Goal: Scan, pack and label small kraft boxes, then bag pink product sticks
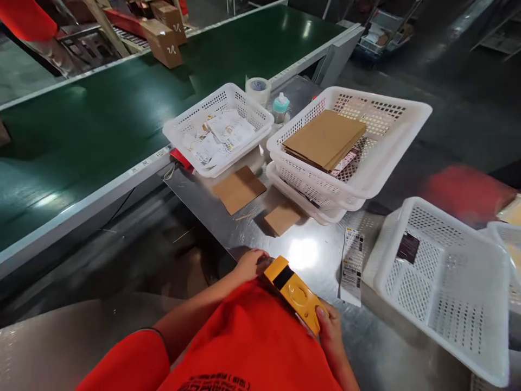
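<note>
one yellow plastic handheld device point(296, 290) at red cloth shirt point(260, 336): right hand point(331, 328) grips lower end; left hand point(249, 265) at upper end, grip can't tell. looks mid-job, done share unclear: white barcoded paper slip point(351, 267) loose on shiny metal table point(319, 266).

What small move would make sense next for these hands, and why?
Probably lift the yellow device away from the red shirt: the right hand grips one end, the left hand is at the other, and the shirt appears close beside it.
</note>
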### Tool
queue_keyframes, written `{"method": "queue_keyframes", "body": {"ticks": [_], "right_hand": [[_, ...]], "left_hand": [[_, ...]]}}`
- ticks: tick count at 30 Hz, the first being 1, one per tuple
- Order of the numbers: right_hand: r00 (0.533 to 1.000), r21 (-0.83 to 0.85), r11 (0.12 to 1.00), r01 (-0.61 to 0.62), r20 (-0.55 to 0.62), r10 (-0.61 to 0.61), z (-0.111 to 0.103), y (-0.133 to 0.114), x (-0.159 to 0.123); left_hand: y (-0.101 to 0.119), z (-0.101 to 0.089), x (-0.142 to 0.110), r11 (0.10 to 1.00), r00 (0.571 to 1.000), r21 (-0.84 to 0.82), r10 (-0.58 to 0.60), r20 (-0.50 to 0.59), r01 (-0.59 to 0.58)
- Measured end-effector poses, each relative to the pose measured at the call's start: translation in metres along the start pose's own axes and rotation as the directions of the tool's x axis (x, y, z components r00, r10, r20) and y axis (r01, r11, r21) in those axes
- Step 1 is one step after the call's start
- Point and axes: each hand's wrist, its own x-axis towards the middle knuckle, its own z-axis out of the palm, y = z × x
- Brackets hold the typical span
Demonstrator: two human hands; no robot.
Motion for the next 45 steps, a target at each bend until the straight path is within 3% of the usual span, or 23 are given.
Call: {"method": "queue_keyframes", "body": {"ticks": [7,14,21,29,37,45], "right_hand": [[0.997,-0.015,0.998,-0.066,0.027,0.066,-0.001,0.001,0.000],[0.989,-0.089,0.986,-0.140,0.026,0.143,0.001,-0.013,-0.002],[0.968,-0.175,0.957,-0.232,0.054,0.245,-0.007,-0.030,-0.003],[0.970,-0.269,0.936,-0.228,0.021,0.243,-0.019,-0.024,-0.006],[0.971,-0.246,0.940,-0.237,-0.045,0.233,-0.018,-0.020,-0.001],[0.978,-0.361,0.909,-0.210,-0.068,0.198,-0.005,-0.036,0.006]], "left_hand": [[0.027,0.008,-0.011,0.975,0.984,-0.147,-0.152,0.090,0.164],[0.027,0.008,-0.009,0.982,0.983,-0.054,-0.181,-0.030,0.179],[0.023,0.006,-0.003,0.963,0.965,0.241,-0.055,-0.256,0.119],[0.003,-0.006,0.009,0.923,0.976,0.373,-0.007,-0.219,0.090],[-0.028,0.012,0.016,0.928,0.968,0.353,-0.026,-0.250,0.116],[-0.049,0.030,0.007,0.934,0.977,0.340,-0.036,-0.211,0.108]]}}
